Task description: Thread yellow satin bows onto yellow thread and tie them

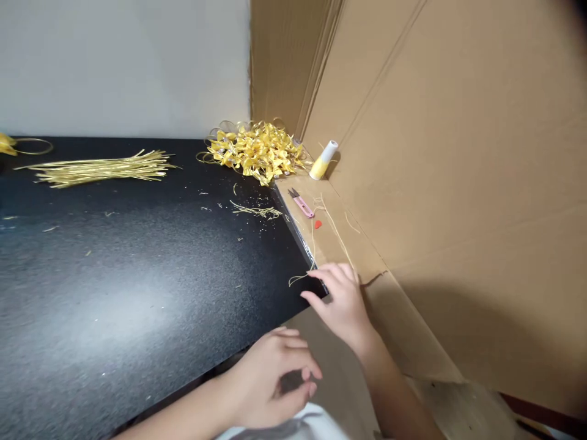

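My right hand (342,299) reaches over the table's right corner, thumb and index finger apart, beside a thin pale thread (337,229) that runs across the cardboard strip. A loop of that thread lies by its fingertips; whether the fingers touch it is unclear. Nearer to me, my left hand (279,376) hovers at the table's front edge with curled fingers, a gap between thumb and fingers, and nothing visible in it. Beyond the hands, pink thread snips (303,205) and a small red piece (318,224) rest on the cardboard.
On the black table (137,263) are a pile of yellow ribbon bows (259,150), a bundle of gold strands (110,168) and short clippings (259,211). A thread cone (323,160) stands by the cardboard wall (458,153) on the right. Another bow (7,145) lies far left.
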Available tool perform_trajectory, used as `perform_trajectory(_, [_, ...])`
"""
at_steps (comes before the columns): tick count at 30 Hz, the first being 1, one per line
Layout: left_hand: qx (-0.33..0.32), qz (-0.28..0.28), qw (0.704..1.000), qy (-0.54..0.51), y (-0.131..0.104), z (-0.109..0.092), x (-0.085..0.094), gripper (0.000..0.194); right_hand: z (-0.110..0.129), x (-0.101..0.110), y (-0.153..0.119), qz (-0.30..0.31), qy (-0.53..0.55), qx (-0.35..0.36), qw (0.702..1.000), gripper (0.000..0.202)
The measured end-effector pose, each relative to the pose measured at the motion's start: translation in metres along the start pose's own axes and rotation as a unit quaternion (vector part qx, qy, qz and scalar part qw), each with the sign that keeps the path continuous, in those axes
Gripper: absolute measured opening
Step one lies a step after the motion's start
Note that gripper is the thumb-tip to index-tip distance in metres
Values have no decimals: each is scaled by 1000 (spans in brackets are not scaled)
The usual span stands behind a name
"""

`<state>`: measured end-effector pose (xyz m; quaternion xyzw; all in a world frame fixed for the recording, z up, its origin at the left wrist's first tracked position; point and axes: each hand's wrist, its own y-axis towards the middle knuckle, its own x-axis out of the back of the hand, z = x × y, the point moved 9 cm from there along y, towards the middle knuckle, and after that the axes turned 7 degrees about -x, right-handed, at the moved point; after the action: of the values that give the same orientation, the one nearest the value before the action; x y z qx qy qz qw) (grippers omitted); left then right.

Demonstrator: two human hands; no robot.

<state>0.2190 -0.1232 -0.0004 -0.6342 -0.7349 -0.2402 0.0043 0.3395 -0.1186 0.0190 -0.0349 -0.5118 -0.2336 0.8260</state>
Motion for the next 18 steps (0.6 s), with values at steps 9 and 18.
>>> perform_trajectory(9, [14,81,996,17,-33,8,-15,13,19,-39,26,129,-57,56,988,13])
perform_trajectory(18, [28,57,998,6,-44,25,-14,15,-84,53,-42,-145,37,-57,987,19])
